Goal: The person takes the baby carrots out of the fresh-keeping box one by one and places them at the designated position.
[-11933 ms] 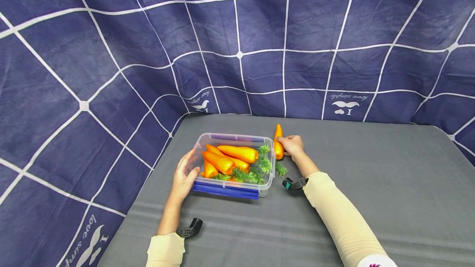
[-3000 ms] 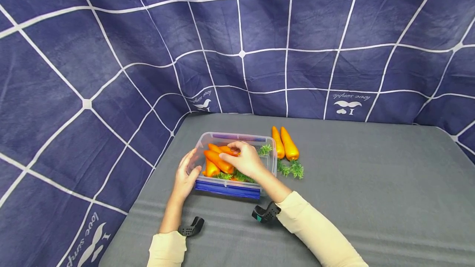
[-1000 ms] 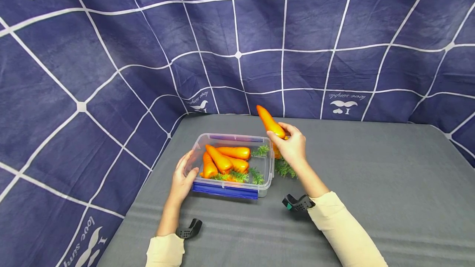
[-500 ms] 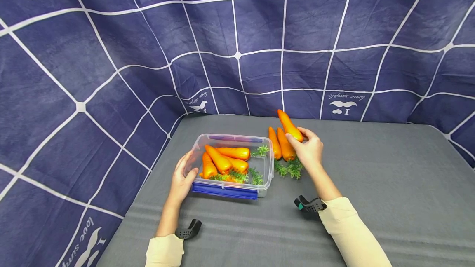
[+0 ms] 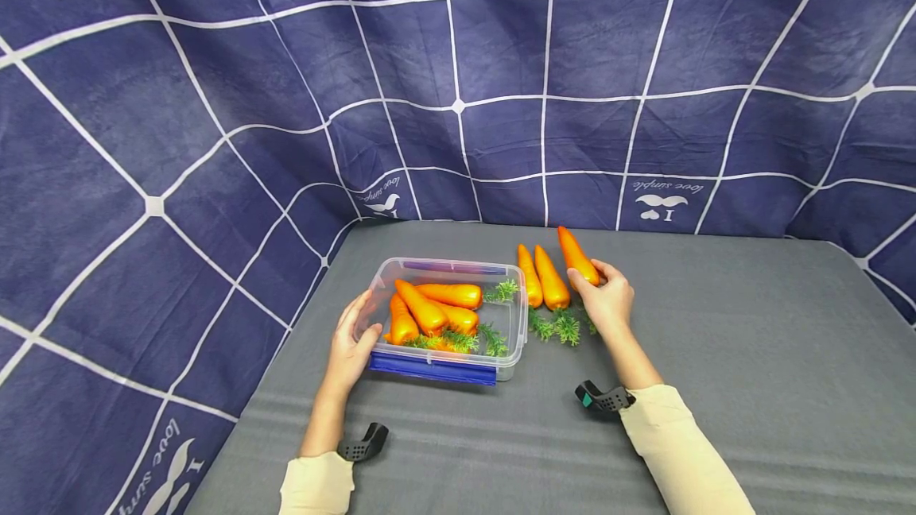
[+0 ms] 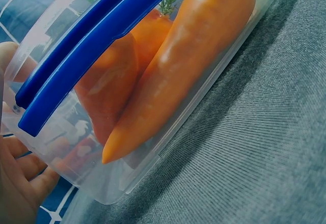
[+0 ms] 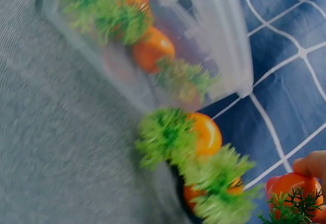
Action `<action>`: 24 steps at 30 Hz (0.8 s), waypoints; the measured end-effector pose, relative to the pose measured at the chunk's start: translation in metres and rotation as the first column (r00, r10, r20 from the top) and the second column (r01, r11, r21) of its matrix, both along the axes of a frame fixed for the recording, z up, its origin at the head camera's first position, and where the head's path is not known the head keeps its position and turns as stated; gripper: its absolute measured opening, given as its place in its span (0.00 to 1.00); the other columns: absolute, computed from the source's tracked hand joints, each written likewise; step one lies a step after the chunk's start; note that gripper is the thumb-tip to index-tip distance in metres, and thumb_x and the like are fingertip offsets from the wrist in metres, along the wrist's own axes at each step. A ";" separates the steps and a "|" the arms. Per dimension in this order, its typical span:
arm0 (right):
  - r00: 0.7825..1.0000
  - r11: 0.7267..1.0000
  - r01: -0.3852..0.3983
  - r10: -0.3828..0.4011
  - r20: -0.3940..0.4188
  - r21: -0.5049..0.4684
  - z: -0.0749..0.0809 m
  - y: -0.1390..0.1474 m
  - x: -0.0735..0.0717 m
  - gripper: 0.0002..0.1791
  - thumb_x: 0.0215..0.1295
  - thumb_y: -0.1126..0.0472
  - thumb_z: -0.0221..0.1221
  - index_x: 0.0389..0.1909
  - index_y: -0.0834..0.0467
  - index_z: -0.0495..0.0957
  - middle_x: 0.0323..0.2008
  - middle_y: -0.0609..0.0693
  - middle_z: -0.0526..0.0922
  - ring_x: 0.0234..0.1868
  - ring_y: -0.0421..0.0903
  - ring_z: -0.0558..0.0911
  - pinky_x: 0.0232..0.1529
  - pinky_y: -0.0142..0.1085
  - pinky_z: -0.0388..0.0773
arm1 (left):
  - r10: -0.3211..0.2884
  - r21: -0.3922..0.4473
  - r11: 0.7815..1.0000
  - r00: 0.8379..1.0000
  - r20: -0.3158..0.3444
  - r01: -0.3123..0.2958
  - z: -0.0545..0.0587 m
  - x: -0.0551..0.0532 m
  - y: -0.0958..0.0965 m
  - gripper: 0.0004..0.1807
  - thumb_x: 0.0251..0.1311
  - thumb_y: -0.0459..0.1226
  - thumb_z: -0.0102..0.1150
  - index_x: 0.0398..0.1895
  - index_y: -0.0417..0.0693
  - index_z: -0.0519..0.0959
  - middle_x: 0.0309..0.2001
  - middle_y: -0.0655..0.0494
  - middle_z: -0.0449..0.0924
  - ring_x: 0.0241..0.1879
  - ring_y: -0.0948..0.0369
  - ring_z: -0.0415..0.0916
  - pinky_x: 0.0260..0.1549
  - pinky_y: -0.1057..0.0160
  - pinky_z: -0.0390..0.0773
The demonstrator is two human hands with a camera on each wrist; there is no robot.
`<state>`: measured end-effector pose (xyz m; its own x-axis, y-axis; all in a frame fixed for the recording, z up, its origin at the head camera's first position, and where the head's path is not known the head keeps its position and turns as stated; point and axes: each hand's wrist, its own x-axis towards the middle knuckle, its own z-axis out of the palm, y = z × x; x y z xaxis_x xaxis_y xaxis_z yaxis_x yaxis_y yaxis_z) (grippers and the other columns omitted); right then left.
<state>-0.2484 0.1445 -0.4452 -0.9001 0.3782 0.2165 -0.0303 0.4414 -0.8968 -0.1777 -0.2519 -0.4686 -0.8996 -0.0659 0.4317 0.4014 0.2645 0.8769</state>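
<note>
My right hand has lowered its pinched carrot beside two laid carrots; left hand still grips the container.

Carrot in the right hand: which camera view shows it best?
The head view: the carrot shows from its pointed tip down to the right hand pinching it. The right wrist view catches only its thick end and leaves, at the lower right edge. The left wrist view does not show it.

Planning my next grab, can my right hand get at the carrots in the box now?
Probably not yet: your right hand holds another carrot. Otherwise, the open-topped box likely leaves the carrots inside reachable.
</note>
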 end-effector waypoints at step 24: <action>0.997 0.998 -0.009 0.004 0.072 0.067 -0.034 0.001 -0.010 0.29 0.61 0.53 0.65 0.56 0.70 0.76 0.53 0.68 0.79 0.53 0.64 0.77 0.56 0.52 0.71 | -0.013 0.021 1.000 1.000 -0.004 0.013 0.000 0.000 0.000 0.31 0.57 0.19 0.51 0.68 0.29 0.64 0.66 0.32 0.61 0.62 0.36 0.63 0.59 0.67 0.69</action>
<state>-0.2584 0.1450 -0.4795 -0.9165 0.3592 0.1763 0.0298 0.5008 -0.8650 -0.1778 -0.2516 -0.4685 -0.8990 -0.0635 0.4334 0.4077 0.2404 0.8809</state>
